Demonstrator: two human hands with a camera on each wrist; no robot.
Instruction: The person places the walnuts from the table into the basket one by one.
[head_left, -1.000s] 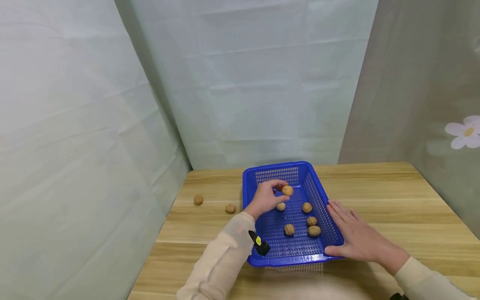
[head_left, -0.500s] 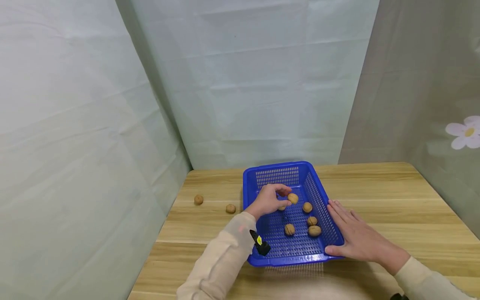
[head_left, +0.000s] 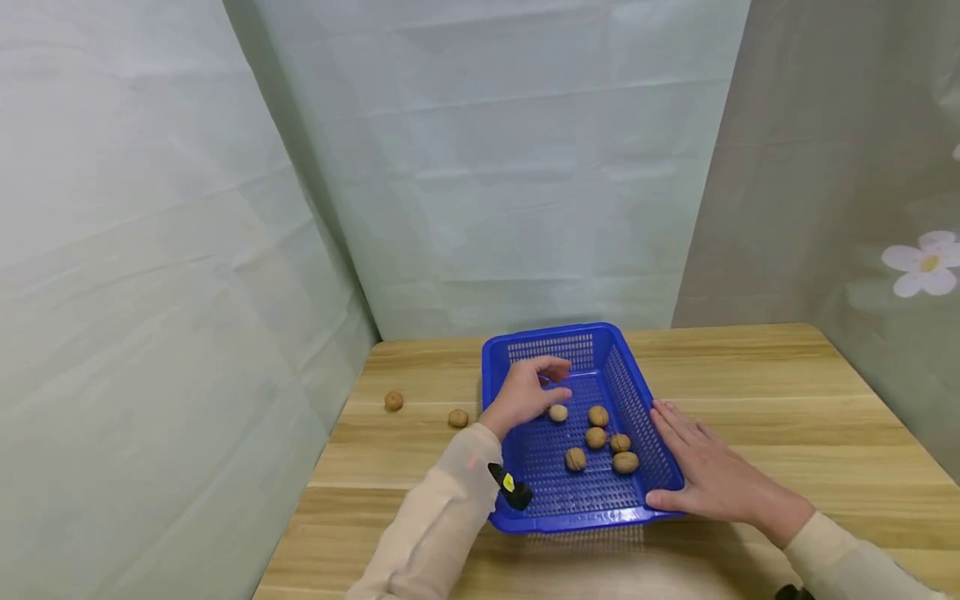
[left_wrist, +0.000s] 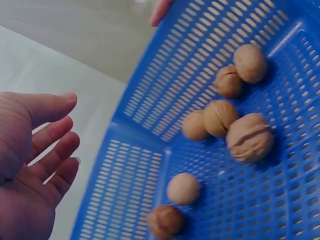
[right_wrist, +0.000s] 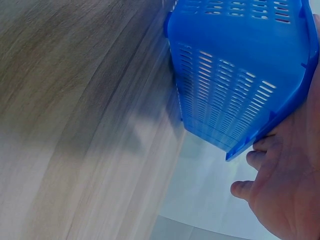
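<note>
A blue plastic basket (head_left: 555,522) with slotted walls stands on the wooden table, several walnuts (head_left: 626,462) lying on its floor. Over the basket's left part hovers my left hand (head_left: 527,392), thumb and fingers apart with nothing between them. In the left wrist view a pale walnut (left_wrist: 183,189) and a browner walnut (left_wrist: 166,221) lie near one corner, apart from the others. My right hand (head_left: 720,475) rests along the basket's right rim, its fingers extended and the thumb at the front corner. The right wrist view shows that hand (right_wrist: 287,175) against the outer rim.
Two more walnuts lie on the table left of the basket, one close to it (head_left: 458,418) and one farther out (head_left: 393,401). Behind the wooden table (head_left: 765,400) hangs a pale cloth (head_left: 510,167). A black wrist strap (head_left: 512,487) overlaps the basket's left side.
My left hand has lowered a walnut into the basket, let it go, and drawn back up and left. The walnuts in the middle now sit closer together. My right hand stays at the rim.
</note>
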